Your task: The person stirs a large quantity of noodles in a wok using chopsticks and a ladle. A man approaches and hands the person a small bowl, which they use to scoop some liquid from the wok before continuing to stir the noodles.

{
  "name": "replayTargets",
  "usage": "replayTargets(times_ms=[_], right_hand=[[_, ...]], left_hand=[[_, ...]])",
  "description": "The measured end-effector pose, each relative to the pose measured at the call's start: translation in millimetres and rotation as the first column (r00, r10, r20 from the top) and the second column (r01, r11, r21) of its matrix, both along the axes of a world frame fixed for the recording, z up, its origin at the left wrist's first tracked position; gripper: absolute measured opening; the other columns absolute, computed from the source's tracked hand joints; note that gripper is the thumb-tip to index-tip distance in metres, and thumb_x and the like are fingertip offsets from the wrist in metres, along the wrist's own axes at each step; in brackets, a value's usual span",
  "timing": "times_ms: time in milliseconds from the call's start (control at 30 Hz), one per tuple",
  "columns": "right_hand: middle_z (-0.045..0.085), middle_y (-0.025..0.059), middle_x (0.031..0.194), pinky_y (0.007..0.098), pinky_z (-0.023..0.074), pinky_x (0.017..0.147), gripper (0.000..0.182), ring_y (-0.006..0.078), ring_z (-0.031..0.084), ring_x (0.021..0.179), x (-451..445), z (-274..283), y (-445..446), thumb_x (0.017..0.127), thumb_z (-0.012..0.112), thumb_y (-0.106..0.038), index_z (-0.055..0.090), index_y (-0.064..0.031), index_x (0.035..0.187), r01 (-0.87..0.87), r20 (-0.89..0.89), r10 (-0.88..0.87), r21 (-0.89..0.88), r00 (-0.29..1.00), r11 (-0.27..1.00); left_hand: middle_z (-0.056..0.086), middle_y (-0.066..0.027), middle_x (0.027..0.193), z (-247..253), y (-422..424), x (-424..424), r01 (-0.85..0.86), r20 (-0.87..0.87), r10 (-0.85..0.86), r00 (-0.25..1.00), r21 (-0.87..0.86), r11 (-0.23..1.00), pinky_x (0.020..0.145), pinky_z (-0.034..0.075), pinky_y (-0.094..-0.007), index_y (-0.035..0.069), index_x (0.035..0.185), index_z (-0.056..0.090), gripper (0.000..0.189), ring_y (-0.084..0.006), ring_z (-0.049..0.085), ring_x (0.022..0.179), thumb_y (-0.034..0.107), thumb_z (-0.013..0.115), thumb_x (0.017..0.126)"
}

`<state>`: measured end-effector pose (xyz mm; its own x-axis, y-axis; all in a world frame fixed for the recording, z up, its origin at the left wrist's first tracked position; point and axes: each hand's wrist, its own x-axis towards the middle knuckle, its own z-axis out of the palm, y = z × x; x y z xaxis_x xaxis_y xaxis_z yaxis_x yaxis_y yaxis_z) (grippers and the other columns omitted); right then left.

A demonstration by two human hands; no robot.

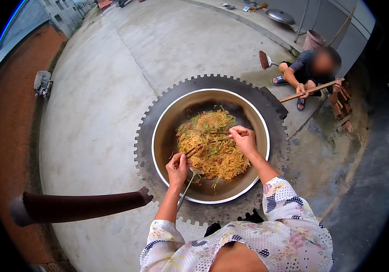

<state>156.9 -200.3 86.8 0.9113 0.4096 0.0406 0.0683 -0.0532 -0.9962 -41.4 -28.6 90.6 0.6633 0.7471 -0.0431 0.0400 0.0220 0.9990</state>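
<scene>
A large wok (pixel 211 197) with a pale rim sits in a dark toothed metal ring (pixel 147 136). Noodles (pixel 228 165) mixed with green vegetables and brown bits are heaped in it. My left hand (pixel 177 168), over the wok's lower left side, grips a pair of wooden chopsticks (pixel 190 153) with their tips at the noodles. Another pair of chopsticks (pixel 225 133) is in my right hand (pixel 244 141), over the right side of the heap, tips pointing left into it. Beside my left hand, a metal ladle or spatula (pixel 189 185) leans on the rim, its head partly under the noodles.
A brown stovepipe (pixel 82 206) juts out at the lower left. At the upper right a crouching person (pixel 305 68) holds a wooden strip (pixel 311 90) reaching to the stove's edge. Split firewood (pixel 342 105), a broom (pixel 264 60), a bucket (pixel 313 40) and a metal lid (pixel 280 16) are around them.
</scene>
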Motion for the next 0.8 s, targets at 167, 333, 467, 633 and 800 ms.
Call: replayTargets(times_ms=[167, 333, 467, 633, 800], right_hand=[[0.060, 0.0102, 0.072, 0.0270, 0.0453, 0.058, 0.005, 0.0193, 0.060, 0.066, -8.9, -29.0, -24.9, 0.079, 0.063, -0.005, 0.063, -0.0001, 0.080, -0.099, 0.345, 0.159, -0.184, 0.925, 0.978], [0.062, 0.0064, 0.072, 0.0253, 0.0471, 0.056, 0.007, 0.0119, 0.060, 0.064, 11.1, -37.6, -71.9, 0.082, 0.062, -0.006, 0.064, 0.0005, 0.082, 0.074, 0.252, -0.018, -0.215, 0.968, 0.974], [0.065, 0.0060, 0.074, 0.0254, 0.0538, 0.057, 0.013, 0.0134, 0.065, 0.067, 8.3, -34.3, -61.9, 0.085, 0.060, -0.009, 0.064, 0.0027, 0.083, -0.018, -0.178, 0.007, -0.062, 0.984, 0.998], [0.064, 0.0062, 0.073, 0.0261, 0.0543, 0.056, 0.013, 0.0131, 0.063, 0.064, 9.4, -20.5, -59.3, 0.086, 0.060, -0.010, 0.063, 0.0022, 0.084, 0.057, -0.164, -0.061, -0.033, 0.985, 0.998], [0.064, 0.0052, 0.074, 0.0255, 0.0532, 0.054, 0.013, 0.0126, 0.063, 0.064, 0.0, -39.9, -46.4, 0.085, 0.061, -0.010, 0.064, 0.0026, 0.085, 0.174, -0.197, -0.179, -0.041, 0.964, 0.984]], left_hand=[[0.060, -0.0087, 0.069, -30.1, -11.0, 0.7, 0.127, -0.118, -0.083, 0.990, 0.436, 0.891, 0.052, 0.047, -0.0237, -0.002, 0.090, 0.060, 0.010, -0.0116, 0.062, 0.058, 0.006, 0.055, 0.088], [0.062, -0.0091, 0.068, -32.0, -10.5, -41.5, 0.110, -0.253, -0.019, 0.967, 0.352, 0.929, 0.053, 0.049, -0.0242, -0.003, 0.088, 0.059, 0.011, -0.0121, 0.063, 0.058, 0.006, 0.052, 0.089], [0.063, -0.0085, 0.069, -4.1, -15.0, -27.3, 0.086, -0.155, -0.088, 0.984, -0.022, 0.996, 0.055, 0.053, -0.0254, -0.006, 0.089, 0.058, 0.014, -0.0143, 0.063, 0.059, 0.008, 0.053, 0.090], [0.062, -0.0074, 0.073, -1.3, -10.3, -15.2, 0.048, -0.006, -0.048, 0.999, -0.045, 0.998, 0.057, 0.055, -0.0257, -0.007, 0.092, 0.058, 0.018, -0.0144, 0.063, 0.061, 0.010, 0.052, 0.091], [0.060, -0.0079, 0.075, -53.7, -14.3, 2.4, -0.016, -0.032, 0.011, 0.999, -0.142, 0.990, 0.055, 0.055, -0.0265, -0.006, 0.091, 0.058, 0.019, -0.0157, 0.063, 0.062, 0.011, 0.052, 0.091]])
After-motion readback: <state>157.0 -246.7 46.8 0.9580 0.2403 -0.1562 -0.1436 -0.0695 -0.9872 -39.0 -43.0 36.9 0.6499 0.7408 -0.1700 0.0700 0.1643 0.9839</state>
